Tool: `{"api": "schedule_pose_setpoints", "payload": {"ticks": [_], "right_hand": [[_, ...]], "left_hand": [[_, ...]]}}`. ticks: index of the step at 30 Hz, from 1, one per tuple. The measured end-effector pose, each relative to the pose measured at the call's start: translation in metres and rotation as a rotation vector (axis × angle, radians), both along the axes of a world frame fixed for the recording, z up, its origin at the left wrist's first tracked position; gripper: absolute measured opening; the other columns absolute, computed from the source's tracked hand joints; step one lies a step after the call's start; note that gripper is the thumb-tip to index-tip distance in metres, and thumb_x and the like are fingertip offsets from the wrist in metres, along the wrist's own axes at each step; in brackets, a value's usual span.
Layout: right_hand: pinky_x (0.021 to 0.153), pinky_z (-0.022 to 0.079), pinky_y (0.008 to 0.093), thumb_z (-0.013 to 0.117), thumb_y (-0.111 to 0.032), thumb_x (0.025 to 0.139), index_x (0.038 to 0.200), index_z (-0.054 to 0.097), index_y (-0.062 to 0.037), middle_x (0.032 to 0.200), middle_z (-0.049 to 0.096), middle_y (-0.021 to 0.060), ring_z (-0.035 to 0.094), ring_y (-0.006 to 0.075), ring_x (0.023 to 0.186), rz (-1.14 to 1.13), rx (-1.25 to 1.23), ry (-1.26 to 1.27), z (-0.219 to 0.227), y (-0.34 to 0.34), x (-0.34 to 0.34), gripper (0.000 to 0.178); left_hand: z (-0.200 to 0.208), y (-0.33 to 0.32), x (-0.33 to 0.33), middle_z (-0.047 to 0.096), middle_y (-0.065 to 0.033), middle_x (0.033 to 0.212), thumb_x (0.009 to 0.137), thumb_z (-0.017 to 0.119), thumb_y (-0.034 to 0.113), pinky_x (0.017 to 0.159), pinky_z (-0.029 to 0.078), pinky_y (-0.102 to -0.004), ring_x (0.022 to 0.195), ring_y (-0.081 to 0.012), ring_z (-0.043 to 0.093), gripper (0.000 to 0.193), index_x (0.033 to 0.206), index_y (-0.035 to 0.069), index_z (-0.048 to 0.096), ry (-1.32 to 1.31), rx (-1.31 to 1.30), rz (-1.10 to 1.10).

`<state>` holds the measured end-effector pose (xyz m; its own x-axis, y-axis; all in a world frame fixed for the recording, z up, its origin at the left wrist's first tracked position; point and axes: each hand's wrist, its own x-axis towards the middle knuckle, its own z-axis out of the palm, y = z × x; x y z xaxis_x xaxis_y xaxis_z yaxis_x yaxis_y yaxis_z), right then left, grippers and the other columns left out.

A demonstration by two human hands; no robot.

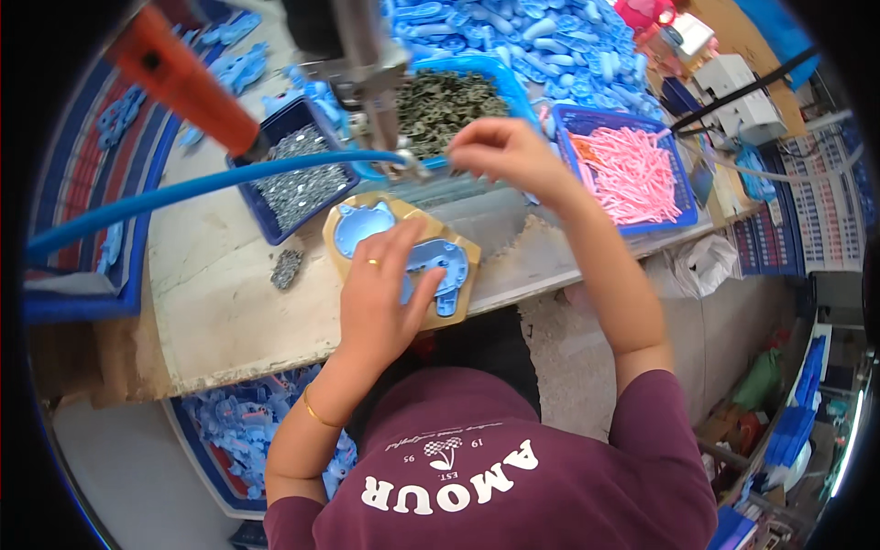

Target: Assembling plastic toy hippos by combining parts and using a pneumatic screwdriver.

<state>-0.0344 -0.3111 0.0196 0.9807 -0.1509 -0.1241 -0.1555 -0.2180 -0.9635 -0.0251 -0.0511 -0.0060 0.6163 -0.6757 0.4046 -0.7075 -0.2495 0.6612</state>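
Observation:
My left hand (383, 289) lies over a light blue plastic shell (440, 261), its thumb and fingers apart, hiding part of it. The shell sits in a tan holding block (341, 240) on the worktable, and a rounded blue half (362, 225) with small ears rests in the same block. Farther off, my right hand (509, 156) is raised with its fingertips pinched together. A small dark piece shows under them, apparently metal; its exact shape is too small to tell. Right in front of that hand is a blue basin (521, 101) full of dark metal pieces (449, 110).
An orange power screwdriver (188, 87) and blue hose (211, 183) hang over the left side. A dark blue bin (270, 220) holds silvery screws; loose screws (286, 268) lie nearby. A blue basket (686, 183) holds pink sticks. Blue parts (550, 46) pile up behind; a crate (220, 477) sits below.

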Motion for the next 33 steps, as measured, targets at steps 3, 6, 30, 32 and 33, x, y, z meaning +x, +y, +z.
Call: {"api": "schedule_pose_setpoints", "payload": {"ticks": [3, 6, 30, 32, 33], "right_hand": [[0.069, 0.052, 0.0247, 0.075, -0.016, 0.090, 0.103, 0.074, -0.0034, 0.089, 0.072, 0.0010, 0.065, 0.0075, 0.079, 0.158, 0.059, -0.094, -0.003, 0.042, -0.028, 0.019], [0.074, 0.054, 0.0265, 0.073, -0.016, 0.092, 0.103, 0.074, -0.0014, 0.090, 0.073, 0.0028, 0.067, 0.0090, 0.082, 0.109, -0.037, -0.095, 0.007, 0.054, -0.048, 0.019], [0.069, 0.047, 0.0224, 0.076, -0.015, 0.090, 0.099, 0.070, -0.0024, 0.086, 0.069, -0.0012, 0.061, 0.0061, 0.078, -0.023, -0.152, 0.061, 0.026, -0.040, -0.067, 0.017], [0.066, 0.045, 0.0220, 0.077, -0.015, 0.089, 0.098, 0.071, -0.0021, 0.084, 0.069, -0.0008, 0.060, 0.0049, 0.075, 0.139, -0.072, 0.026, 0.024, 0.008, -0.068, 0.016], [0.066, 0.045, 0.0220, 0.077, -0.015, 0.089, 0.098, 0.071, -0.0021, 0.084, 0.069, -0.0008, 0.060, 0.0049, 0.075, 0.155, -0.069, 0.026, 0.022, 0.028, -0.067, 0.016]], "left_hand": [[0.002, -0.011, -0.003, 0.067, -0.0155, 0.122, 0.090, 0.073, 0.010, 0.087, 0.056, -0.0385, 0.103, -0.0278, 0.066, 0.045, 0.132, 0.002, 0.060, 0.248, -0.093, 0.015], [-0.001, -0.015, 0.000, 0.072, -0.0117, 0.113, 0.095, 0.067, 0.003, 0.076, 0.060, -0.0284, 0.094, -0.0143, 0.071, 0.036, 0.130, -0.001, 0.061, 0.493, -0.166, -0.011], [-0.003, 0.010, 0.019, 0.074, -0.0080, 0.104, 0.101, 0.064, 0.018, 0.077, 0.056, -0.0257, 0.089, -0.0122, 0.069, 0.024, 0.113, -0.001, 0.073, 0.899, -0.235, 0.098], [-0.002, 0.007, 0.019, 0.074, -0.0091, 0.105, 0.101, 0.064, 0.019, 0.079, 0.058, -0.0264, 0.089, -0.0130, 0.070, 0.027, 0.114, -0.003, 0.073, 1.078, -0.257, 0.066], [-0.002, 0.005, 0.018, 0.074, -0.0105, 0.104, 0.100, 0.065, 0.020, 0.078, 0.059, -0.0261, 0.087, -0.0131, 0.071, 0.028, 0.113, -0.004, 0.073, 1.094, -0.276, 0.063]]}}
